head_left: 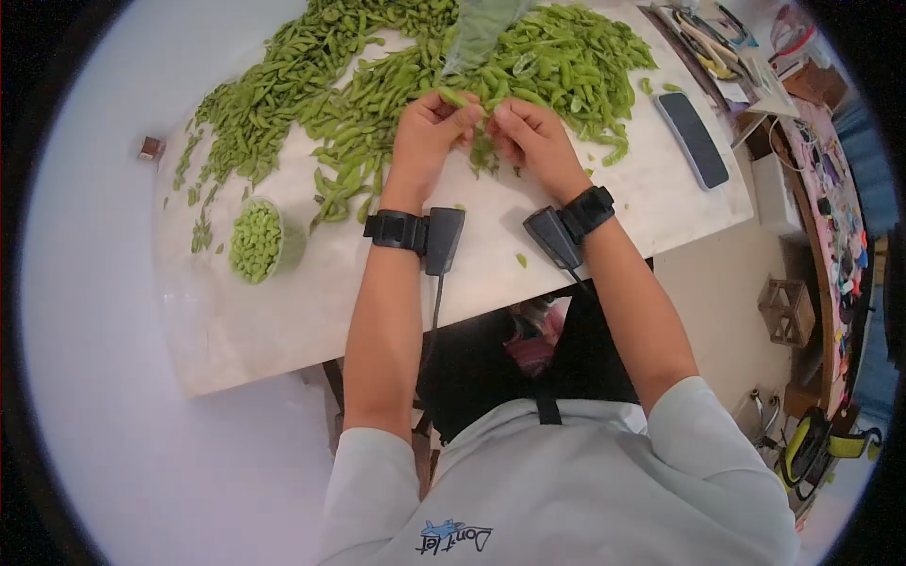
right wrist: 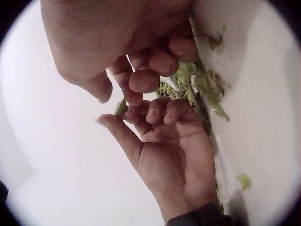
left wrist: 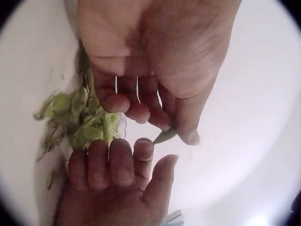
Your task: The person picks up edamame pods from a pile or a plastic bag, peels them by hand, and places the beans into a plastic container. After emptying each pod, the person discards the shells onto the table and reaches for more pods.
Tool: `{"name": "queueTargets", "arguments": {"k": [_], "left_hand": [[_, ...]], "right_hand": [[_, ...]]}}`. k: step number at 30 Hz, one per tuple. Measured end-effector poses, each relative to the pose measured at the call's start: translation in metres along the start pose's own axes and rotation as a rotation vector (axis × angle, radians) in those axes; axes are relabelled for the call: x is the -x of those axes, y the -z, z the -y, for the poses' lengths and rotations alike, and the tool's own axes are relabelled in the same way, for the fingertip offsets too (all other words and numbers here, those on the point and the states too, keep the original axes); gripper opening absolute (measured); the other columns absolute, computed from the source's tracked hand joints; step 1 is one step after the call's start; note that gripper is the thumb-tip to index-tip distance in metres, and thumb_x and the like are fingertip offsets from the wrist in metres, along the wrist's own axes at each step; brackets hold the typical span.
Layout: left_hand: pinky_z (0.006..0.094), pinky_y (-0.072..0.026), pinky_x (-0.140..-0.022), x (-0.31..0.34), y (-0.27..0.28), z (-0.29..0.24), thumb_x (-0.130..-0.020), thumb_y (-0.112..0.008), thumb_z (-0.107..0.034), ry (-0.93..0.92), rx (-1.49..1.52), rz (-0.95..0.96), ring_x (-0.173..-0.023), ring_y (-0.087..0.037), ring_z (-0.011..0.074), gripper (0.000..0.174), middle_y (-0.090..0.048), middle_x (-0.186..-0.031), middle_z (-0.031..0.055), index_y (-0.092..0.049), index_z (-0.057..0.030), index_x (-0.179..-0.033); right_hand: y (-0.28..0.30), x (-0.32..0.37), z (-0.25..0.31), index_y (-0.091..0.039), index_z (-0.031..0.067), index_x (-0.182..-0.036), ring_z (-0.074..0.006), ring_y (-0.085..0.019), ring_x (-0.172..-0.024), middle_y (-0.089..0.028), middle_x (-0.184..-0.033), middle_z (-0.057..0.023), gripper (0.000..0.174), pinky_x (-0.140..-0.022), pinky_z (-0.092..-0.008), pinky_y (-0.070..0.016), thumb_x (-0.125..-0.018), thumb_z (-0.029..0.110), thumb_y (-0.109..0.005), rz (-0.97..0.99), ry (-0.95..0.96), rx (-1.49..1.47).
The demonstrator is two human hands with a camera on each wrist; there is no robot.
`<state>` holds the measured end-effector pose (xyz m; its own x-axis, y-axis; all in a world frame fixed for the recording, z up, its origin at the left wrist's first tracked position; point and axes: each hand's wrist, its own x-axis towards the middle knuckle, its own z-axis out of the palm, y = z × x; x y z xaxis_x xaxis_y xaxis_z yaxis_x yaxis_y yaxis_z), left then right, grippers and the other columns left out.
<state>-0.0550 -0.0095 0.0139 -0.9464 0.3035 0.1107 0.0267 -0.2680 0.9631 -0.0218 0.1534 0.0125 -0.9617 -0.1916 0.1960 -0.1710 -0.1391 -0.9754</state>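
Note:
My left hand (head_left: 430,141) pinches a green soybean pod (left wrist: 164,136) between thumb and forefinger above the near side of the pod pile. The pod's free tip points toward my right hand (head_left: 543,146), just opposite. In the left wrist view the right forefinger's tip is right at that pod tip, with the thumb standing apart and the other fingers loosely bent. The right wrist view shows the pod (right wrist: 121,107) poking out past the left thumb. Behind both hands lies a large heap of pods (head_left: 359,113), with a clear plastic bag (head_left: 481,33) on it.
A clear tub (head_left: 294,247) of shelled beans (head_left: 255,241) stands at the left on the white table (head_left: 283,330). To the right lies a phone (head_left: 694,140). Tools (head_left: 703,42) sit past the far right corner. Loose beans dot the near tabletop.

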Motion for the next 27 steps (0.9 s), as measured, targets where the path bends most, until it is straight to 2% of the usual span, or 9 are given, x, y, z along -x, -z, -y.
{"name": "queueTargets", "arguments": {"k": [2,6,9,12,15,18,22,25,27], "left_hand": [[0.0223,-0.0423,-0.058,0.001,0.001,-0.002,-0.086,-0.063,-0.010,0.015,0.005,0.040,-0.063,-0.053,0.0096,0.015,-0.058,-0.073,0.0019,-0.060,-0.0016,-0.098],[0.0217,-0.0432,-0.059,0.003,0.000,-0.002,-0.085,-0.064,-0.010,0.023,-0.015,0.105,-0.065,-0.054,0.0098,0.013,-0.059,-0.077,0.0026,-0.060,-0.0017,-0.094],[0.0208,-0.0430,-0.058,0.002,-0.003,-0.001,-0.080,-0.070,-0.011,-0.002,0.085,0.111,-0.063,-0.054,0.0078,0.013,-0.061,-0.074,0.0021,-0.061,-0.0028,-0.085],[0.0219,-0.0442,-0.061,0.002,0.001,0.000,-0.084,-0.066,-0.013,-0.025,0.042,0.160,-0.066,-0.055,0.0103,0.016,-0.061,-0.080,0.0024,-0.060,-0.0020,-0.094],[0.0228,-0.0452,-0.061,0.005,0.001,0.000,-0.085,-0.064,-0.013,-0.040,0.038,0.175,-0.067,-0.056,0.0109,0.014,-0.061,-0.081,0.0027,-0.059,-0.0021,-0.094],[0.0220,-0.0447,-0.059,0.007,-0.004,0.001,-0.083,-0.067,-0.012,0.009,0.134,0.127,-0.062,-0.055,0.0091,0.012,-0.061,-0.073,0.0042,-0.061,-0.0017,-0.084],[0.0204,-0.0418,-0.055,0.009,-0.003,0.003,-0.084,-0.067,-0.014,0.005,0.131,0.131,-0.059,-0.052,0.0085,0.013,-0.061,-0.071,0.0045,-0.060,-0.0022,-0.083],[0.0224,-0.0392,-0.054,0.009,-0.001,0.004,-0.086,-0.064,-0.018,-0.030,0.126,0.218,-0.061,-0.050,0.0106,0.017,-0.056,-0.075,0.0027,-0.055,-0.0034,-0.088],[0.0211,-0.0377,-0.051,0.010,-0.003,0.005,-0.084,-0.068,-0.017,-0.015,0.117,0.130,-0.055,-0.047,0.0079,0.018,-0.054,-0.066,0.0014,-0.056,-0.0044,-0.080]], "right_hand": [[0.002,-0.002,-0.004,-0.057,0.0056,-0.078,-0.0042,-0.038,-0.052,-0.045,-0.059,0.0049,0.032,-0.047,-0.0201,-0.0288,-0.094,0.033,-0.051,0.035,0.018,0.021],[0.000,0.002,-0.003,-0.059,0.0058,-0.081,-0.0042,-0.038,-0.052,-0.045,-0.060,0.0046,0.033,-0.048,-0.0194,-0.0294,-0.095,0.035,-0.049,0.058,-0.023,0.026],[0.000,0.002,-0.005,-0.060,0.0053,-0.084,-0.0042,-0.038,-0.052,-0.046,-0.061,0.0046,0.034,-0.047,-0.0192,-0.0300,-0.095,0.036,-0.049,0.102,-0.069,-0.016],[-0.003,0.002,-0.001,-0.060,0.0043,-0.084,-0.0042,-0.038,-0.052,-0.047,-0.061,0.0045,0.035,-0.047,-0.0194,-0.0303,-0.095,0.035,-0.049,0.148,-0.074,-0.043],[-0.004,0.005,0.001,-0.060,0.0041,-0.083,-0.0041,-0.039,-0.052,-0.048,-0.062,0.0044,0.035,-0.046,-0.0198,-0.0301,-0.095,0.035,-0.050,0.152,-0.103,-0.064],[-0.001,0.004,0.002,-0.061,0.0045,-0.082,-0.0040,-0.039,-0.052,-0.047,-0.060,0.0045,0.034,-0.047,-0.0200,-0.0302,-0.094,0.035,-0.051,0.178,-0.090,-0.094],[-0.001,0.007,-0.003,-0.060,0.0054,-0.077,-0.0037,-0.039,-0.051,-0.045,-0.058,0.0053,0.034,-0.046,-0.0204,-0.0296,-0.092,0.035,-0.054,0.156,-0.046,-0.050],[0.002,0.001,-0.007,-0.058,0.0065,-0.073,-0.0033,-0.038,-0.052,-0.044,-0.057,0.0059,0.034,-0.047,-0.0206,-0.0286,-0.092,0.035,-0.055,0.140,-0.021,-0.046],[0.001,0.005,-0.009,-0.057,0.0072,-0.071,-0.0031,-0.037,-0.052,-0.044,-0.057,0.0063,0.035,-0.047,-0.0208,-0.0279,-0.091,0.035,-0.055,0.123,-0.022,-0.037]]}}
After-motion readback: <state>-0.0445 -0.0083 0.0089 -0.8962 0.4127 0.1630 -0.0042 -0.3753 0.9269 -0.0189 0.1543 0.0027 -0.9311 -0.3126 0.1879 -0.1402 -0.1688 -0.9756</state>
